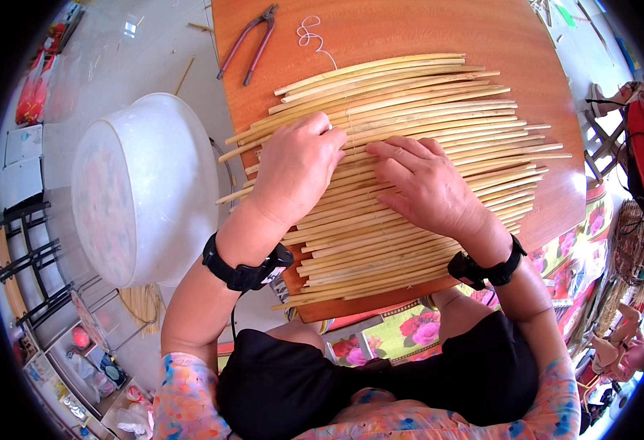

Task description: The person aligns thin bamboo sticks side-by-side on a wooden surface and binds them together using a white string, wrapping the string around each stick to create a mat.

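Note:
Many pale yellow reed sticks [410, 231] lie side by side as a mat on the table, with a thin thread [348, 117] crossing them near the middle. My left hand [300, 165] is closed in a pinch over the sticks beside that thread. What sits between its fingertips is too small to make out. To its right, my right hand [428, 183] lies on the mat with fingers stretched out and apart, touching the sticks and holding nothing. A loose white string [311, 35] curls away beyond the mat's far edge. Black bands circle both wrists.
Red-handled pliers [252, 40] lie on the brown wooden table [402, 29] at the far left. A large translucent white tub [153, 183] stands left of the table. Flowered cloth [410, 334] shows below the near edge. At far right, another person [623, 352] is partly visible.

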`<state>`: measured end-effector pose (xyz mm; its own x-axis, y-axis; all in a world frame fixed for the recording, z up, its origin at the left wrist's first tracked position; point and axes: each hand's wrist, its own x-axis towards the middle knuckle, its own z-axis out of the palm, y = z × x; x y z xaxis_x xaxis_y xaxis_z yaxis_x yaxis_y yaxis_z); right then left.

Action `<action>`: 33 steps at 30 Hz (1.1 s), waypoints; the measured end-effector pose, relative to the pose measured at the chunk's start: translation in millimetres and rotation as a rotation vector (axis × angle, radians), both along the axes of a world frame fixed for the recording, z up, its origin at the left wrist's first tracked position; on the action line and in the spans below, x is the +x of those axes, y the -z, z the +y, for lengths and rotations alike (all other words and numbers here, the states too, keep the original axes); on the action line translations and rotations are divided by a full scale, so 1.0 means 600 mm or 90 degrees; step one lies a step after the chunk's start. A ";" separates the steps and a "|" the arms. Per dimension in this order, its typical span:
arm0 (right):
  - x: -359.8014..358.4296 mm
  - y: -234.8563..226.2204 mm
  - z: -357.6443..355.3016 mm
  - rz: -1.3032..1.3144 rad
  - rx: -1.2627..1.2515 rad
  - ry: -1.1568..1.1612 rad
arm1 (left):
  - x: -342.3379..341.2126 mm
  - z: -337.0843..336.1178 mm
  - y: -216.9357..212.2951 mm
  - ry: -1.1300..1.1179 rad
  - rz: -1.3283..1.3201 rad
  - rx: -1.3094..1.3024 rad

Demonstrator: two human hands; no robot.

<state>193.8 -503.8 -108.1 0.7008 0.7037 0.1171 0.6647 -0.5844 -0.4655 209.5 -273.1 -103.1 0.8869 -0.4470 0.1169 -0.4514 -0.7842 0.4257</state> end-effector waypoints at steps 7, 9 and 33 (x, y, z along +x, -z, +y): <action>0.007 0.005 0.008 -0.011 0.019 0.028 | 0.004 -0.002 0.008 -0.009 -0.016 0.000; 0.008 0.005 0.009 -0.013 0.023 0.029 | 0.005 -0.002 0.007 -0.006 -0.016 0.006; 0.015 -0.006 0.009 0.039 0.023 0.023 | -0.062 0.151 -0.036 -0.206 0.139 0.023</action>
<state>202.7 -498.2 -104.5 0.7319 0.6744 0.0980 0.6131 -0.5889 -0.5266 172.2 -182.5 -81.8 0.9850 -0.1398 -0.1013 -0.0793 -0.8876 0.4537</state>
